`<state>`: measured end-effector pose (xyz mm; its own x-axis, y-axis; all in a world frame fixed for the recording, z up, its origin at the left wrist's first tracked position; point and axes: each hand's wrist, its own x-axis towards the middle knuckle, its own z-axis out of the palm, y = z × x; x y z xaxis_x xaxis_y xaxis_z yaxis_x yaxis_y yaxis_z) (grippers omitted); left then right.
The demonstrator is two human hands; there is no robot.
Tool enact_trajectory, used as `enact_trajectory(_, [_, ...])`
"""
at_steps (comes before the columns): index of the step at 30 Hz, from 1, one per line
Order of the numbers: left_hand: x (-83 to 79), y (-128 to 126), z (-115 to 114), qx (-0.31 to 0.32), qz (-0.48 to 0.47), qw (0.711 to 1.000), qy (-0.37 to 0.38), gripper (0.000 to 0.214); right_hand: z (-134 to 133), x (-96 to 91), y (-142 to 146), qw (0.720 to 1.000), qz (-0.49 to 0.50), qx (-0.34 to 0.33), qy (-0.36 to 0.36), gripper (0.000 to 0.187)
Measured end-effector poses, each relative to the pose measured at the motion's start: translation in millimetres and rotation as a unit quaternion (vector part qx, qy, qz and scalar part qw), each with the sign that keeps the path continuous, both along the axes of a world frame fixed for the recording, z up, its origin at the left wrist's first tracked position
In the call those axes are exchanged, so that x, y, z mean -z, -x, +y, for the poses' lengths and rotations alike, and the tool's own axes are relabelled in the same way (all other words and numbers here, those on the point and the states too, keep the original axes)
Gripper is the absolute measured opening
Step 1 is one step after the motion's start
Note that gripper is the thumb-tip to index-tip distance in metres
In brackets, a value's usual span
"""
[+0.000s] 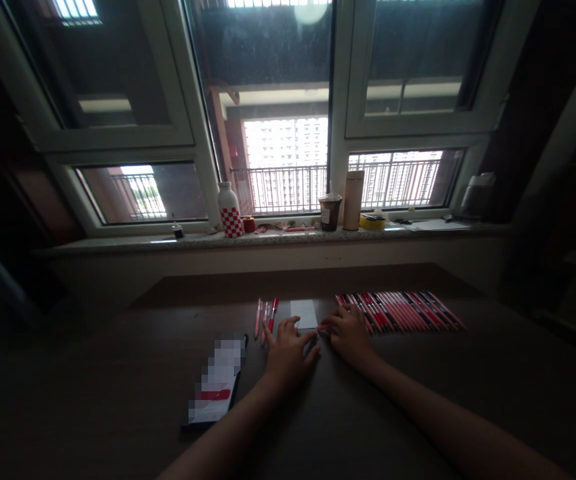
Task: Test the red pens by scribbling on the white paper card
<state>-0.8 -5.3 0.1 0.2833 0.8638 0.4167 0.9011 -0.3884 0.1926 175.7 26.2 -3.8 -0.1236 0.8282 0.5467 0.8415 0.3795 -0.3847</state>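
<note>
The right hand's grip seems to pinch a pink pen near frame centre, by the white paper; the left hand's is loose. Best keep the pen level, fingertips light.

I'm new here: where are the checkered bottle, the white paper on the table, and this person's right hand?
Checkered bottle (231, 217): head view, red-and-white lower body.
White paper (304, 311): head view, middle of its face.
Right hand (351, 336): head view, back of the hand.
</note>
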Motion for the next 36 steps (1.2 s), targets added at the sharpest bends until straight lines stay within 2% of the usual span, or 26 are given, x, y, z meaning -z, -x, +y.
enact_trajectory(7, [-1.3, 0.2, -1.4, -0.011, -0.004, 1.000, -0.001, 0.033, 1.0, 0.9, 0.4, 1.000, 0.001, -0.002, -0.003, 0.022])
enact_trajectory(14, [-4.3, 2.9, -5.2, -0.070, -0.021, 0.997, -0.022, 0.025, -0.2, -1.4, 0.4, 1.000, 0.000, 0.018, 0.000, 0.022])
enact_trajectory(30, [-16.2, 0.3, -11.3, -0.093, -0.004, 0.996, -0.008, 0.013, 0.2, -1.3, -0.1, 1.000, -0.006, 0.025, -0.004, 0.024])
enact_trajectory(36, [-9.5, 1.0, -2.7, -0.072, -0.002, 0.997, -0.003, 0.012, 0.1, -1.8, -0.4, 1.000, -0.001, 0.018, 0.005, 0.025])
